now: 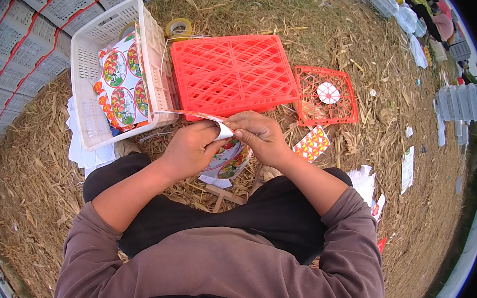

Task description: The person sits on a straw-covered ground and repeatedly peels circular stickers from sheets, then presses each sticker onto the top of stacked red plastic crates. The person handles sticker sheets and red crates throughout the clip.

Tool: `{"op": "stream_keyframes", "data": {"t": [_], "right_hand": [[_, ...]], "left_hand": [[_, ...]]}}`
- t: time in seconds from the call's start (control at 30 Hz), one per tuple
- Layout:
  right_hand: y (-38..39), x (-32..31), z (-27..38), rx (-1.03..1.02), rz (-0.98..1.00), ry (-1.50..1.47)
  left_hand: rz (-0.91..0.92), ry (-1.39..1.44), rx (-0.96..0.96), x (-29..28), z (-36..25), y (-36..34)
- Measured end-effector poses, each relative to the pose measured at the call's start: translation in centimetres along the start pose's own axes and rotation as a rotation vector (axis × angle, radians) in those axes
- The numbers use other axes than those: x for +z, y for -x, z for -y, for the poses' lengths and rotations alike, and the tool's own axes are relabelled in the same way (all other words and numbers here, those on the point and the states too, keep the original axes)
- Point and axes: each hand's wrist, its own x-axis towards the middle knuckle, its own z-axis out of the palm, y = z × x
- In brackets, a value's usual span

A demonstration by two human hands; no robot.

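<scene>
In front of my knees, both hands hold a sheet of round printed stickers (235, 161), white with colourful fruit-and-vegetable pictures. My left hand (189, 151) is closed on its left side. My right hand (258, 136) pinches the top edge, where a white piece curls up between the hands. Seen almost edge-on, the top of the sheet reaches left toward a white plastic crate (76, 65). More sticker sheets (114, 69) lie in that crate. Just beyond my hands stands a red lattice-topped plastic crate (232, 70). My fingers hide part of the sheet.
A red lattice panel (349, 94) with a white disc lies right of the red crate. Near my right forearm is a sheet of small red-and-yellow stickers (312, 143). A yellow tape roll (178, 28) sits behind. Stacked grey crates (48, 18) line the left; straw covers the ground.
</scene>
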Motion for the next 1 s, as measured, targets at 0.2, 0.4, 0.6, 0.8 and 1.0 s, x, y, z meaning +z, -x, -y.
{"op": "stream_keyframes", "data": {"t": [0.2, 0.4, 0.6, 0.8, 1.0], "right_hand": [[-0.2, 0.0, 0.7, -0.115, -0.076, 0.245], [0.0, 0.1, 0.6, -0.031, -0.034, 0.120], [0.2, -0.2, 0.0, 0.133, 0.017, -0.222], [0.1, -0.6, -0.7, 0.218, 0.087, -0.396], [0.0, -0.5, -0.7, 0.150, 0.057, -0.426]], "left_hand": [[-0.017, 0.142, -0.140, 0.1, 0.1, -0.2], [-0.015, -0.013, -0.098, 0.3, -0.1, -0.1], [-0.032, -0.020, 0.029, 0.2, -0.1, -0.2], [-0.002, 0.016, 0.014, -0.2, -0.1, -0.1], [-0.022, 0.010, 0.057, -0.1, 0.1, -0.2]]}}
